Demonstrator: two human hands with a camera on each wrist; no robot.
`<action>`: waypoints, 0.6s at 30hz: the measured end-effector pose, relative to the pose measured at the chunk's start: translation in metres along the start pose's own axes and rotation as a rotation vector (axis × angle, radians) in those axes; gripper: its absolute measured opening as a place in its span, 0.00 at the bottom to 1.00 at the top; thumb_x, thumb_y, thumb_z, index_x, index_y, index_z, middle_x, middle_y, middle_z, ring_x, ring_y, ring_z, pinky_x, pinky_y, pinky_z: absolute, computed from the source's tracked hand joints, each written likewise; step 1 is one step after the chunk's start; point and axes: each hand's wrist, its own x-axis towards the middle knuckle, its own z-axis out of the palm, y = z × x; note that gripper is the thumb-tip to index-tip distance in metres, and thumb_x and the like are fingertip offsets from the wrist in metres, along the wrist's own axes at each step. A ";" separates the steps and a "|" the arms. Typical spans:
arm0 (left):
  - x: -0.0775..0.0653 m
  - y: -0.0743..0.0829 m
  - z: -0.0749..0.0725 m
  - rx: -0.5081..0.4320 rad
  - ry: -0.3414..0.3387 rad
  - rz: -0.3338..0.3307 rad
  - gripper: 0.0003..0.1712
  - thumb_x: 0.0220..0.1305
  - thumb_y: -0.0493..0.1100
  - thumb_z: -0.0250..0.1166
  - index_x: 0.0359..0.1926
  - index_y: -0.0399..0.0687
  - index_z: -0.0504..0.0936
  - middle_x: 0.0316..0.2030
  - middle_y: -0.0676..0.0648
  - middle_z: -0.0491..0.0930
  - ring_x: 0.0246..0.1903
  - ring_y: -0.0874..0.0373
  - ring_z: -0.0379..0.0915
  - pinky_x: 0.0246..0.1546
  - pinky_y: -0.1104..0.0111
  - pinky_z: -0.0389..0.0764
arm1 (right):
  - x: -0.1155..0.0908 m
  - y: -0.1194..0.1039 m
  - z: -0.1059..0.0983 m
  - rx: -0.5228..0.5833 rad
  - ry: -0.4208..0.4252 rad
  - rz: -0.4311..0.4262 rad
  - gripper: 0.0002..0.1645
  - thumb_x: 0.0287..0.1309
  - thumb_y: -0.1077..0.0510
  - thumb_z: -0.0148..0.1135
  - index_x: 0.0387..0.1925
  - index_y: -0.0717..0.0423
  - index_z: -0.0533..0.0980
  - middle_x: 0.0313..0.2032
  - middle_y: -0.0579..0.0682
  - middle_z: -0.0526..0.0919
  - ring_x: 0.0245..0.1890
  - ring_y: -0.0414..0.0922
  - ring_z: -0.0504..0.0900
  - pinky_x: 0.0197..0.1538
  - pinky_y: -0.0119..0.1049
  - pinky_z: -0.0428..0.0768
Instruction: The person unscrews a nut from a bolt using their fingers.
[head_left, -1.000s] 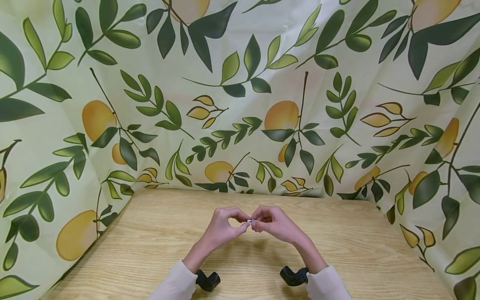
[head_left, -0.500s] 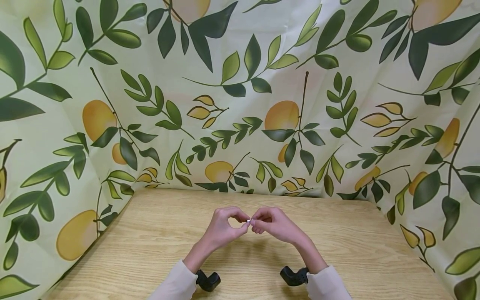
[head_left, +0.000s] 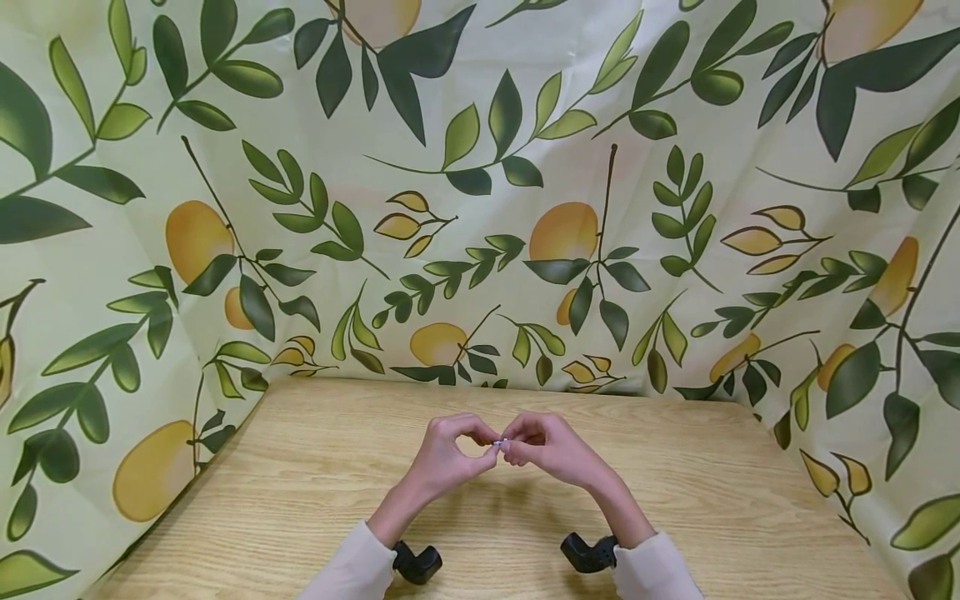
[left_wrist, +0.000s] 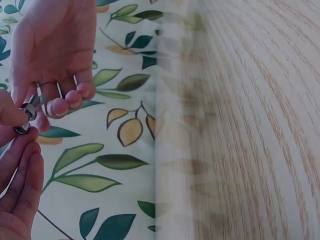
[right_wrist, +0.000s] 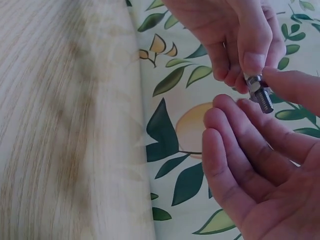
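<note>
1. Metal bolt: held above the worktop, directly between left hand and right hand.
2. Left grip: thumb and fingertip clamped on one end.
3. Right grip: thumb and forefinger appear to pinch nearer its middle; firmness unclear.
4. Long axis runs roughly hand to hand; threaded tip points toward right palm.
5. Neither hand nearer; both at it.
</note>
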 end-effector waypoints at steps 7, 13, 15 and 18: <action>0.000 -0.001 0.000 0.000 0.008 -0.002 0.10 0.52 0.30 0.74 0.31 0.50 0.90 0.28 0.53 0.89 0.29 0.55 0.83 0.36 0.72 0.84 | 0.000 -0.001 0.000 0.018 -0.003 -0.011 0.09 0.68 0.59 0.63 0.42 0.62 0.82 0.35 0.60 0.88 0.35 0.48 0.86 0.41 0.36 0.86; -0.001 -0.001 0.000 -0.003 0.004 -0.012 0.09 0.52 0.31 0.74 0.31 0.50 0.90 0.28 0.53 0.89 0.29 0.53 0.83 0.36 0.68 0.85 | -0.001 -0.002 0.000 0.013 0.008 -0.010 0.10 0.65 0.59 0.67 0.42 0.62 0.81 0.34 0.58 0.87 0.34 0.49 0.85 0.39 0.35 0.84; -0.001 -0.001 0.000 0.000 0.004 -0.008 0.09 0.52 0.31 0.74 0.31 0.50 0.90 0.28 0.53 0.89 0.29 0.55 0.83 0.36 0.68 0.85 | -0.001 -0.001 0.000 0.018 0.004 -0.005 0.10 0.66 0.58 0.66 0.43 0.62 0.81 0.34 0.59 0.88 0.34 0.50 0.85 0.39 0.36 0.85; 0.000 -0.001 0.000 0.006 0.008 -0.001 0.09 0.52 0.31 0.74 0.31 0.51 0.90 0.28 0.54 0.89 0.29 0.61 0.82 0.36 0.70 0.85 | 0.000 0.000 -0.001 0.026 -0.009 -0.005 0.12 0.69 0.57 0.64 0.45 0.63 0.81 0.36 0.59 0.88 0.35 0.54 0.87 0.41 0.35 0.86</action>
